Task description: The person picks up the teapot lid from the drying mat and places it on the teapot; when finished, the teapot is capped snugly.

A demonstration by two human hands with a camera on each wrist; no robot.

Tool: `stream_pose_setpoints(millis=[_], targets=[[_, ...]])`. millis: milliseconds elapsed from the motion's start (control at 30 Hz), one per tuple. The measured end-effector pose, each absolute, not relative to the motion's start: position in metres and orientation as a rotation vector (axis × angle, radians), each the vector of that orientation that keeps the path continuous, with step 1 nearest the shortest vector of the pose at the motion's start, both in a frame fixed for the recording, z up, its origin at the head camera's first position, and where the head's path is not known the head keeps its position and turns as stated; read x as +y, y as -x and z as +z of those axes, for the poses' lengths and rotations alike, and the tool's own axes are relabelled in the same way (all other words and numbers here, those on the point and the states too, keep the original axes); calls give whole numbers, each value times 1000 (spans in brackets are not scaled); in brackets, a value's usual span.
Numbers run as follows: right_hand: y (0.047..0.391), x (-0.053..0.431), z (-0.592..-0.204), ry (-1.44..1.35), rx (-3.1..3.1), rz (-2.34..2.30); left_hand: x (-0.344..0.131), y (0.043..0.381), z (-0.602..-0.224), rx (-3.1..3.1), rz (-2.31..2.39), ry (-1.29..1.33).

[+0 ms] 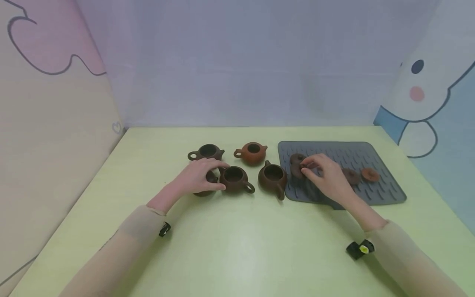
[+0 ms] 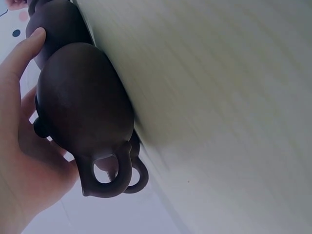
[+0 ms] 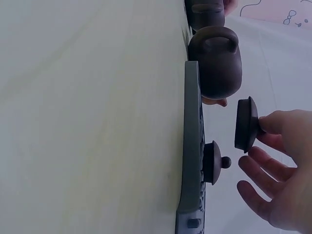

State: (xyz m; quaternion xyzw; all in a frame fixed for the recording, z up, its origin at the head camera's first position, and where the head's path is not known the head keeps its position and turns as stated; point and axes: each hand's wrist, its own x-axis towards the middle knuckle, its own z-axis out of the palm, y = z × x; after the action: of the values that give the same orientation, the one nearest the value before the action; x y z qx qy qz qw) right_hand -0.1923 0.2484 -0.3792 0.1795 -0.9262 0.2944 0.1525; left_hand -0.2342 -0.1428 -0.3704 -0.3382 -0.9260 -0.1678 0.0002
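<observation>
My left hand (image 1: pixel 196 175) arches over a lidded dark teapot (image 2: pixel 85 97); its knob shows beneath the palm in the left wrist view. The extended thumb and forefinger reach the left side of another dark teapot (image 1: pixel 233 176), which has no lid, with the thumb tip overlapping its body. My right hand (image 1: pixel 330 177) pinches a dark lid (image 3: pixel 246 124) by its knob, over the left part of the grey mat (image 1: pixel 323 146). Held on edge in the right wrist view, that lid is apart from the lid (image 3: pixel 212 162) resting on the mat.
Lidless pots stand around: a dark teapot (image 1: pixel 208 152) at the back left, an orange-brown teapot (image 1: pixel 252 156) behind, and a dark teapot (image 1: pixel 272 181) beside the mat. On the mat lie dark lids and a reddish lid (image 1: pixel 370 175). Fabric walls border the table.
</observation>
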Motion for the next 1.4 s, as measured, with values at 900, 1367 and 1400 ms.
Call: stream_pose_setpoints(millis=[900, 1367, 1400], targets=[[193, 164, -374, -663, -2386, 1096, -143, 236, -372, -2922, -534, 1056], [203, 132, -378, -753, -2378, 1126, -142, 235, -370, -2943, -553, 1031], [204, 130, -378, -765, -2375, 1128, -142, 235, -370, -2944, -556, 1029]])
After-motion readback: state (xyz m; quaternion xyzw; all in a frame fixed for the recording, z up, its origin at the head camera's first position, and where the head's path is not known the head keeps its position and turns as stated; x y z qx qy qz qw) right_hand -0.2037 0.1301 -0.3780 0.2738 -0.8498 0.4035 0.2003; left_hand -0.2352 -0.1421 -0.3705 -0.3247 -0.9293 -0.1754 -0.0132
